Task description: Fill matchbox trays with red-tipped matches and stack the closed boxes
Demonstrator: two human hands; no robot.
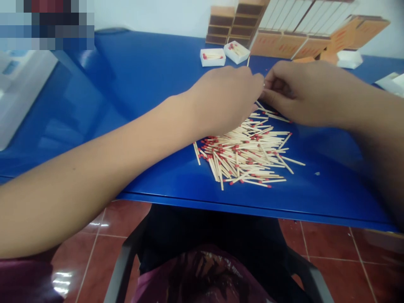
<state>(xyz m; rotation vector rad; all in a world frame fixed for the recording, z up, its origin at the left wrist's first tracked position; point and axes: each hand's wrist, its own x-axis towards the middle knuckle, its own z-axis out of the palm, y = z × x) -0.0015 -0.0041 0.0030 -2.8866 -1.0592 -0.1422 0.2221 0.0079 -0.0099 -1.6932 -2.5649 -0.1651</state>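
On the glossy blue rectangular table (132, 92), which fills most of the head view, both bare forearms reach in from the near edge. Against the far wall: stacks of orange-and-brown cardboard matchbox sleeves (303, 29), some upright, some leaning. Near the table's front edge, centre-right: loose heap of pale wooden matchsticks with red heads (249, 153), lying mostly side to side, a few strays at its edges. Left hand (225, 99) over the far side of the heap, back of hand up, fingers curled down and bunched; what they pinch cannot be told, tips hidden. Right hand (299, 92) just beside it, fingertips meeting the left's, thumb and forefinger pressed together on a few matchsticks at the heap's far end. Beyond the hands, well apart from the heap: two small white open cardboard trays (224, 54), each with some matchsticks inside.
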